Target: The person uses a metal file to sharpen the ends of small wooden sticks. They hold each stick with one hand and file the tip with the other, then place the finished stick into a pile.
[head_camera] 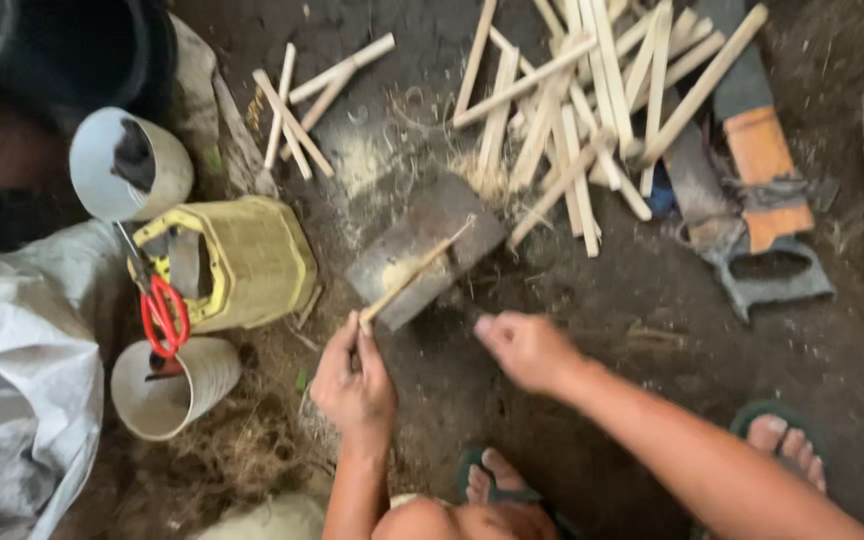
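1. Two hands in view. Left hand [354, 378] grips the near end of a thin pale bamboo stick [414, 272], fingers wrapped round it.
2. Stick slants up and right; its far part rests on a flat grey block [422, 248] lying on the dirt floor, centre of scene.
3. Right hand [524, 348] hovers just right of the block, blurred. Fingers look curled, but I cannot tell whether they hold anything.
4. Step in hand, as I judge it: working one stick on the block.
5. Any next move calls for the left grip to stay firm and the stick to stay seated on the block.
6. Far right: heap of cut pale sticks [582, 110]. Far left: yellow woven basket [252, 262], red-handled scissors [162, 312].
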